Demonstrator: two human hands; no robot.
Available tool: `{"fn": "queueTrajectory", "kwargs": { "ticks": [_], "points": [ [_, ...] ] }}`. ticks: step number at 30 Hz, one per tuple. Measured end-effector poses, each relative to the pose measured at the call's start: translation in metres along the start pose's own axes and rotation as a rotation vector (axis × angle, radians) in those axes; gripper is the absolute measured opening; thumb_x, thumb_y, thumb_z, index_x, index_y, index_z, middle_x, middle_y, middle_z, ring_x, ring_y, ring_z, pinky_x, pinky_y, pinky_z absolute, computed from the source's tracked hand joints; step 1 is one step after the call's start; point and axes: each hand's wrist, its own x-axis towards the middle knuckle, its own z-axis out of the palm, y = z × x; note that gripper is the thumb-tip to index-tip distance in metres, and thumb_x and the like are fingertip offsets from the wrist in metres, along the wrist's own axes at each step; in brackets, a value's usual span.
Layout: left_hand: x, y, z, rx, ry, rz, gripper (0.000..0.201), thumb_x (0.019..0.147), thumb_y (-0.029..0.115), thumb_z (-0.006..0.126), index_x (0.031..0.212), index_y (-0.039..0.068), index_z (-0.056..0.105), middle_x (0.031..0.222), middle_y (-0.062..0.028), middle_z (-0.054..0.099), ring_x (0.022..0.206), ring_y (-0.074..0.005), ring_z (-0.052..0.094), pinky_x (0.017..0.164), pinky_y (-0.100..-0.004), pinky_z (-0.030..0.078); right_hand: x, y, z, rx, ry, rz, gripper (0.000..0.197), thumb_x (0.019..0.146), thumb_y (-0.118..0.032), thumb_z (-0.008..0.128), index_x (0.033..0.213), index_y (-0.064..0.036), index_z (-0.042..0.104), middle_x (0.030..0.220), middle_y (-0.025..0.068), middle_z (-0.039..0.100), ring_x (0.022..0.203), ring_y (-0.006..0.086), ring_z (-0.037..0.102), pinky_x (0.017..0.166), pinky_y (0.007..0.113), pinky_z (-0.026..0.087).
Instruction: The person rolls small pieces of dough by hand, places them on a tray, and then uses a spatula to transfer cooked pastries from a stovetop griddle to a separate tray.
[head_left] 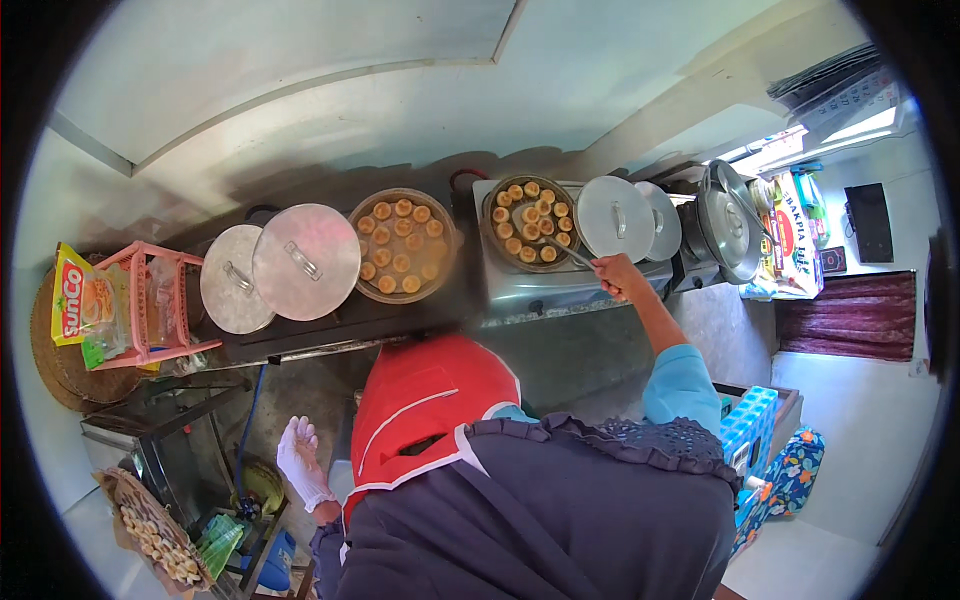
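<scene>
My left hand (303, 465), in a white glove, is raised beside my red apron (430, 400), its fingers stretched out with nothing between them. My bare right hand (616, 277) reaches forward, fingers clamped on the handle of a turner (570, 252), whose far end is over the right-hand pan (487, 226). The small round buns (530, 214) lie browned in that pan on the silver stove (545, 303); I judge I'm turning or loosening them. That calls for a low, gentle slide under one bun, since the neighbours crowd close.

A grey lid (610, 205) stands just beside the pan, near my wrist, so it narrows the room on the right; a second lid (662, 225) is next to it. To the left, another pan (404, 298) holds more buns, with a large lid (306, 262) against its side.
</scene>
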Motion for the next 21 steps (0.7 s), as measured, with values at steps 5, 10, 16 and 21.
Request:
{"fn": "queueTrajectory", "kwargs": {
  "ticks": [5, 10, 16, 21],
  "points": [
    [0.005, 0.001, -0.021, -0.013, 0.01, -0.024, 0.031, 0.093, 0.021, 0.059, 0.117, 0.001, 0.063, 0.108, -0.0152, 0.067, 0.086, -0.0184, 0.065, 0.071, -0.0282, 0.048, -0.056, -0.024, -0.024, -0.235, 0.142, -0.092, 0.038, 0.089, -0.01, 0.056, 0.126, -0.0138, 0.062, 0.057, 0.0027, 0.051, 0.039, 0.0099, 0.04, 0.035, 0.027, 0.027],
    [0.012, -0.012, -0.042, -0.051, 0.014, -0.019, 0.035, 0.092, 0.023, 0.06, 0.118, -0.001, 0.062, 0.109, -0.0169, 0.067, 0.085, -0.0194, 0.065, 0.07, -0.0284, 0.049, -0.141, -0.089, -0.026, -0.463, 0.178, -0.238, 0.033, 0.09, -0.013, 0.057, 0.121, -0.011, 0.065, 0.058, 0.0023, 0.053, 0.045, 0.0105, 0.048, 0.037, 0.027, 0.031],
    [-0.009, -0.028, -0.082, -0.093, 0.086, 0.082, 0.037, 0.091, 0.023, 0.062, 0.118, -0.002, 0.062, 0.108, -0.0188, 0.068, 0.086, -0.0199, 0.068, 0.072, -0.0283, 0.053, -0.212, -0.176, 0.023, -0.986, 0.072, -0.789, 0.035, 0.087, -0.016, 0.059, 0.119, -0.005, 0.065, 0.057, 0.0073, 0.053, 0.052, 0.0136, 0.051, 0.055, 0.034, 0.045],
    [-0.026, -0.039, -0.124, -0.243, 0.216, 0.167, 0.025, 0.091, 0.02, 0.06, 0.106, 0.0, 0.067, 0.092, -0.0095, 0.071, 0.074, -0.0125, 0.066, 0.065, -0.0231, 0.052, -0.292, -0.238, 0.132, -1.016, -0.129, -0.873, 0.039, 0.085, -0.005, 0.054, 0.124, -0.0045, 0.063, 0.058, -0.0008, 0.051, 0.052, 0.007, 0.049, 0.05, 0.026, 0.043]
  ]
}}
